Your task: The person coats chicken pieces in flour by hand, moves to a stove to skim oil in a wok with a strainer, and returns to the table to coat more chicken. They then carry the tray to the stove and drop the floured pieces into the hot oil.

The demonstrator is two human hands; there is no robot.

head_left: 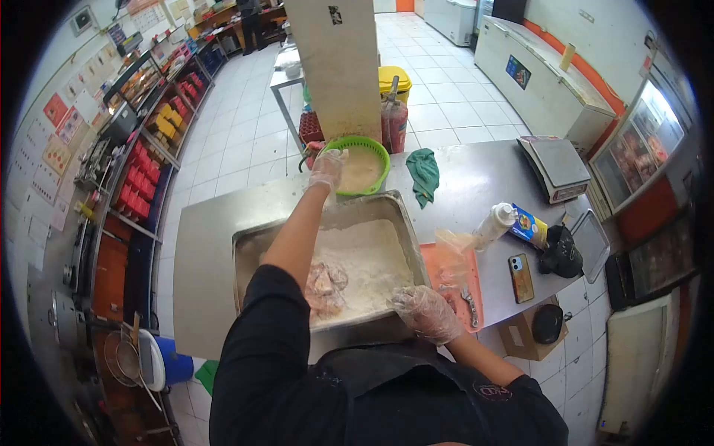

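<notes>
My left hand [328,168], in a clear plastic glove, reaches to the far side of the table and grips the left rim of a green plastic basket [384,157]. Pale beige contents fill the basket. Nearer to me, a deep metal pan [405,215] holds white flour [372,256] with floured raw meat pieces [323,286] at its left, partly behind my left forearm. My right hand [425,314], gloved too and dusted with flour, has its fingers curled over the pan's near right corner.
An orange-pink tray [467,316] with a plastic bag and metal tongs lies right of the pan. Beyond are a phone [521,278], a white squeeze bottle [494,224], a green cloth [422,177] and a scale [554,167]. A pillar [335,67] stands behind the basket.
</notes>
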